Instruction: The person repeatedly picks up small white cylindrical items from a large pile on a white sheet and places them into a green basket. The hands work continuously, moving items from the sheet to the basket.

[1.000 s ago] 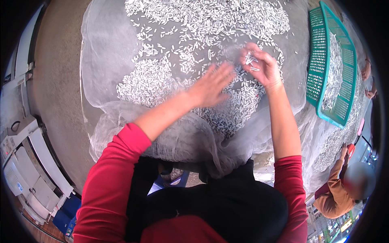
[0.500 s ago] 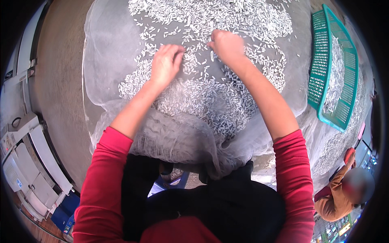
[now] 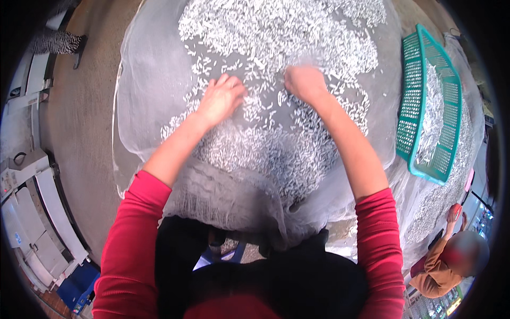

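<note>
Many small, whitish-silver, rod-shaped pieces (image 3: 276, 32) lie heaped and scattered on a sheer pale mesh cloth (image 3: 154, 74). A second heap of the same pieces (image 3: 276, 154) rests nearer my body. Between the two heaps, my left hand (image 3: 223, 99) is over the scattered pieces, its fingers curled and closed. The left thumb is mostly hidden. To its right, my right hand (image 3: 306, 83) is closed like a fist at the edge of the far heap, slightly blurred. Whatever either hand may hold is hidden beneath the fingers.
A green perforated plastic basket (image 3: 429, 171) with similar pieces stands on the right. More pieces (image 3: 425, 218) are spread beyond it. At the lower right a person (image 3: 438, 271) in a brown top holds something red. Pale machine-like equipment (image 3: 42, 212) stands at the left.
The whole view has shifted, so the heaps and basket appear lower. My left fingers have curled over, and the thumb shows less. The person at the right has moved their arms.
</note>
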The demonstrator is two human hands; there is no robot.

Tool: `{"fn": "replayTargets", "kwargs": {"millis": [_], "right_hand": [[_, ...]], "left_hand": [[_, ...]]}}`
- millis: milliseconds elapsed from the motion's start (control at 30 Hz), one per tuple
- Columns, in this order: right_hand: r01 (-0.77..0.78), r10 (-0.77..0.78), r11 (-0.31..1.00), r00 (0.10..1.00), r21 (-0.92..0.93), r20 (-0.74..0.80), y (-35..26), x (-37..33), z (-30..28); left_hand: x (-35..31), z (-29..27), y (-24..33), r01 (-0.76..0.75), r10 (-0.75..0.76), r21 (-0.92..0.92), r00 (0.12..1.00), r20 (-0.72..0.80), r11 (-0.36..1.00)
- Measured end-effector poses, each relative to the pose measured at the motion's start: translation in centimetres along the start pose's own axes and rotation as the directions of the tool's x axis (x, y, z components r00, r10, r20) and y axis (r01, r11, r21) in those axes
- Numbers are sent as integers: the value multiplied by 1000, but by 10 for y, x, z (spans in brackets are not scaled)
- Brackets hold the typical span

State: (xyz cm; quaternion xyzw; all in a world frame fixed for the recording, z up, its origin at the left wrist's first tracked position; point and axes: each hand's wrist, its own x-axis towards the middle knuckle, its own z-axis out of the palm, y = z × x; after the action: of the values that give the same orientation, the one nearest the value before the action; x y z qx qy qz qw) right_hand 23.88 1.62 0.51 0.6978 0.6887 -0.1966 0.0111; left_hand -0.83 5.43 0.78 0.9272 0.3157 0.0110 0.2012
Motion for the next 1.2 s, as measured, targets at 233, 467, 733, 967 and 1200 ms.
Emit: {"fn": "replayTargets", "kwargs": {"millis": [233,467,733,967,1200], "right_hand": [[-233,-109,-171,970,957,217,26,-56,-17],[-413,47,224,909,883,413,7,-50,24],[-348,356,873,933,342,41,-17,-49,21],[-236,251,947,967,218,-47,-45,-37,41],[-360,-27,-447,920,819,390,-11,-76,35]], "left_hand": [[4,-6,9,112,-112,6,986,126,994],[-8,-18,20,215,-205,-138,975,81,967],[-12,-10,4,449,-518,-821,824,228,352],[-15,7,29,439,-622,-886,738,262,148],[-15,-14,96,-128,-88,-459,903,-421,879]]}}
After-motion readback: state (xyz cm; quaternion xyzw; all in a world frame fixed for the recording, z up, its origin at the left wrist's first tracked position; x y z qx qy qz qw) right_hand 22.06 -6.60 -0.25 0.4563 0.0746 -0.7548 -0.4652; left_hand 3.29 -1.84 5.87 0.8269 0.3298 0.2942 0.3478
